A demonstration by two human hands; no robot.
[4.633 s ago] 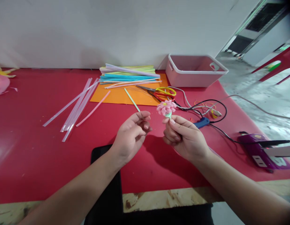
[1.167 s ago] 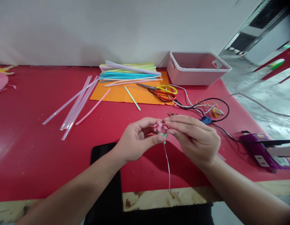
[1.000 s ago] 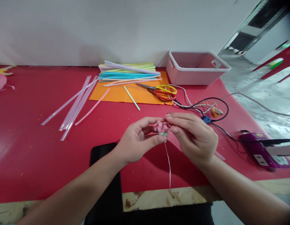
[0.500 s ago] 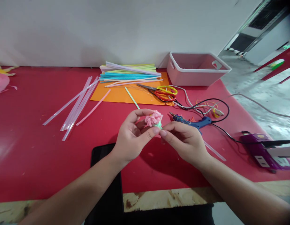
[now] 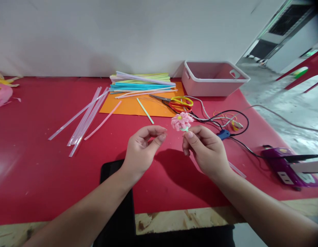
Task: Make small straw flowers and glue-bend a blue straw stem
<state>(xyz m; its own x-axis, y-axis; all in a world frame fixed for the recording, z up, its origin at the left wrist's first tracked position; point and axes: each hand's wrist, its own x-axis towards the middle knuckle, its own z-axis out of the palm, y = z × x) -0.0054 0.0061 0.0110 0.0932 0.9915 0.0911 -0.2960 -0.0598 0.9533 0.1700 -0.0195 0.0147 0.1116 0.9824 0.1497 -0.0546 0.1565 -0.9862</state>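
Note:
My right hand (image 5: 206, 145) pinches a pink craft flower (image 5: 182, 121) by the green part under its bloom. The flower has fuzzy pink petals and a yellow centre, and it is held up above the red table. To its left, my left hand (image 5: 146, 147) hovers with nothing in it, thumb and forefinger curved and slightly apart. Behind my right hand lies a blue glue gun (image 5: 224, 134), mostly hidden by that hand. A short pale green stick (image 5: 145, 110) lies on the table beyond my hands.
Scissors (image 5: 174, 101) and a bundle of coloured sticks (image 5: 142, 85) lie on an orange sheet (image 5: 118, 108). A pink basket (image 5: 214, 87) stands behind. Clear sticks (image 5: 84, 120) lie left, a black tablet (image 5: 118, 202) near the front. Cables run to a purple power strip (image 5: 290, 171).
My left hand has let go of the flower and drawn away slightly left. My right hand has moved the flower up and right, turning its bloom more towards view.

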